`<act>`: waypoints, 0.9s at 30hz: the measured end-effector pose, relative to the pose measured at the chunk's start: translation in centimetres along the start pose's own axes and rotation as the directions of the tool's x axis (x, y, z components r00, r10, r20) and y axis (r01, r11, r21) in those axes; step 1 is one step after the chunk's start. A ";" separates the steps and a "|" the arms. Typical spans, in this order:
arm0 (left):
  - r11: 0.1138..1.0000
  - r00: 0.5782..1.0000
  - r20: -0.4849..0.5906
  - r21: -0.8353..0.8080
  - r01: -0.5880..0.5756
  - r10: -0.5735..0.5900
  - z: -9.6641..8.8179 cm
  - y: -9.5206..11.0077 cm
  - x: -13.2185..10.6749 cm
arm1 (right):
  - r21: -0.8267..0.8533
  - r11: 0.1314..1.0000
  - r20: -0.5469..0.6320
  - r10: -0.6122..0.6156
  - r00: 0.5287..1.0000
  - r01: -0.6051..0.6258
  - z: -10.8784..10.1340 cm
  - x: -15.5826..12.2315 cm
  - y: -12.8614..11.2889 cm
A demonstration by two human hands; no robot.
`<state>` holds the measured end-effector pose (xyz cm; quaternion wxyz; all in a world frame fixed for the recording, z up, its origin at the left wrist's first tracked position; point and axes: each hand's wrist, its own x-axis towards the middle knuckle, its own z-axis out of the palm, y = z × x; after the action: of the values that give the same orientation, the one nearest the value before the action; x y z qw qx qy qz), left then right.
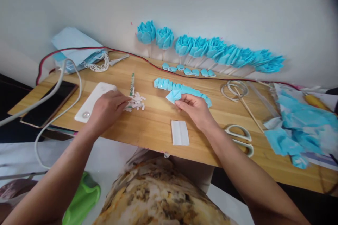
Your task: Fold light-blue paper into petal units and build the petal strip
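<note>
My right hand (194, 107) pinches a folded light-blue paper piece (173, 95) just above the wooden table (155, 123). Behind it a curved row of similar folded blue pieces (182, 89) lies on the table. My left hand (108, 107) rests knuckles-up with its fingers closed at a small pile of white paper scraps (136, 102); what the fingertips hold is too small to name. A white folded strip (180, 132) lies near the front edge, between my arms.
Blue paper flowers (211, 47) lean along the wall, with small blue pieces (188, 70) below. White-handled scissors (239, 139), a wooden stick (248, 109), a tape ring (233, 89) and blue paper offcuts (298, 126) lie right. A white power bank (92, 100), a phone (50, 103), cables and masks (79, 51) lie left.
</note>
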<state>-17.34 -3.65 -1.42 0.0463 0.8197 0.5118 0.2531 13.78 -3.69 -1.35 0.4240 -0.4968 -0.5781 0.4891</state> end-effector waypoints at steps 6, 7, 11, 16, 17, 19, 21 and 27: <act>0.998 0.994 -0.102 0.026 0.052 -0.049 -0.3 0.1 0.9 | -0.070 0.997 0.051 -0.024 0.998 0.027 0.2 0.0 -1.5; 0.998 0.987 -0.146 0.018 0.067 -0.064 -0.1 0.0 1.0 | -0.075 0.997 0.067 -0.024 0.997 0.029 0.3 0.0 -1.8; 0.996 0.979 -0.188 0.020 0.089 -0.083 0.5 -0.1 1.5 | -0.088 0.996 0.124 -0.007 0.992 0.018 0.7 0.1 -2.6; 0.918 0.968 -0.108 -0.355 0.177 -0.228 -0.1 3.1 2.6 | -0.056 0.998 0.169 0.041 0.985 -0.032 1.1 0.3 -2.9; 0.859 0.972 -0.004 -0.470 0.205 -0.234 -0.1 4.0 3.0 | -0.056 0.998 0.183 0.046 0.982 -0.036 1.2 0.3 -2.9; 0.725 0.962 0.169 -0.631 0.274 -0.216 0.1 5.6 3.8 | -0.062 0.997 0.210 0.047 0.977 -0.035 1.5 0.3 -3.0; 0.618 0.947 0.246 -0.718 0.320 -0.205 0.7 6.8 4.5 | -0.085 0.996 0.226 0.047 0.973 -0.029 1.9 0.3 -3.0; 0.383 0.895 0.300 -0.824 0.417 -0.329 2.0 6.9 5.6 | -0.224 0.971 0.267 -0.015 0.964 0.077 1.1 1.3 -3.5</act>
<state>-8.89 -1.72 1.21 0.5337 0.5533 0.4785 0.4243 11.99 -2.61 1.92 0.2935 -0.4599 -0.6942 0.4696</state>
